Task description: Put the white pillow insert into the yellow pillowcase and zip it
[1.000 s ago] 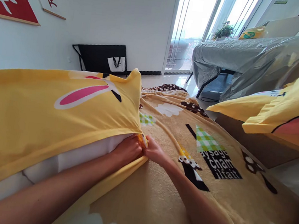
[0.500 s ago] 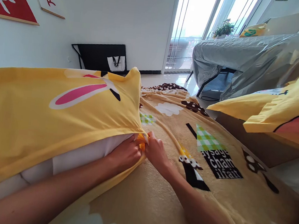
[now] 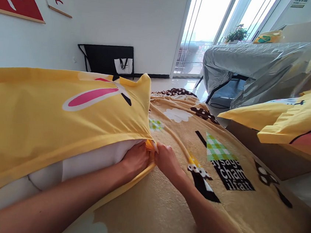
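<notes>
- Grip: right hand (image 3: 167, 162) pinched tight on edge of printed yellow cloth cover (image 3: 41, 119); left hand (image 3: 139, 156), fingertips hidden, cannot tell.
- Hands barely shifted; puffy white insert (image 3: 83, 168) still exposed: likely unfinished.

The blanket (image 3: 162, 206) reads "cham" (white on black), scrolls (image 3: 28, 5) bear Chinese characters.

I'm working over a plush tan blanket (image 3: 167, 214), prob. w/ a bed underneath, tho I can't see below it. Print incl. white clouds (image 3: 178, 115), a green-check triangle (image 3: 218, 149) and a black block w/ white lettering (image 3: 232, 174); loose folds toward the far end. Directly on it, mostly L of me: a yellow pillowcase (image 3: 33, 118), white pillow (image 3: 89, 164) showing thru its opening.
</notes>
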The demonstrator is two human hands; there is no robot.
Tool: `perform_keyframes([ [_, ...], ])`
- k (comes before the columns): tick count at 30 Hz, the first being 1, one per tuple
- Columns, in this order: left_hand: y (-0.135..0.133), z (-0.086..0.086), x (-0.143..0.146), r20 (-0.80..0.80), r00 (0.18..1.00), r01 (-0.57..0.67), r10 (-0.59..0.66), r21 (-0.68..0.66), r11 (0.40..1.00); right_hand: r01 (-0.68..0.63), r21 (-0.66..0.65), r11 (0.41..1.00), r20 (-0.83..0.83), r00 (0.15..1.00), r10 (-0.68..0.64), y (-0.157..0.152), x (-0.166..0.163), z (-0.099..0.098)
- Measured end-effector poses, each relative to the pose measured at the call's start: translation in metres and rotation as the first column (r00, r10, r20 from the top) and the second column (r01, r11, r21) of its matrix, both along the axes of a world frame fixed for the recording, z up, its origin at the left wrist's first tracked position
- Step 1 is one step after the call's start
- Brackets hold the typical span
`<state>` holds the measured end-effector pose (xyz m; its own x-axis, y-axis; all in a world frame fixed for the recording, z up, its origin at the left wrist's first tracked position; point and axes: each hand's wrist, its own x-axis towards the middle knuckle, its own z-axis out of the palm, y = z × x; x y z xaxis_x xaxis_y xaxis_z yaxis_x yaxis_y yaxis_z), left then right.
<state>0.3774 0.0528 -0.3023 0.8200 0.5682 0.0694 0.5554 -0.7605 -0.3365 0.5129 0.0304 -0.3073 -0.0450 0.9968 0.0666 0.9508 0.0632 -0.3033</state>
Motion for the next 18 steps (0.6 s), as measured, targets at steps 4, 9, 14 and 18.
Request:
perform_keyframes([
  [4, -0.001, 0.004, 0.003, -0.019, 0.997, -0.071, 0.07, -0.05, 0.996, -0.037, 0.112, 0.993, -0.113, 0.992, 0.05, 0.003, 0.003, -0.005],
  [9, 0.001, 0.006, 0.002, -0.039, 0.997, -0.077, 0.072, -0.12, 0.99, 0.047, 0.095, 0.994, -0.321, 0.947, -0.014, 0.008, 0.0, -0.011],
  [14, 0.001, 0.008, -0.001, -0.022, 0.997, -0.077, 0.074, -0.171, 0.982, 0.078, 0.056, 0.995, -0.611, 0.791, -0.028, 0.015, -0.003, -0.019],
  [18, 0.001, 0.009, -0.004, -0.034, 0.996, -0.082, 0.077, -0.206, 0.975, 0.016, 0.03, 0.999, -0.737, 0.676, 0.012, 0.02, -0.001, -0.031],
])
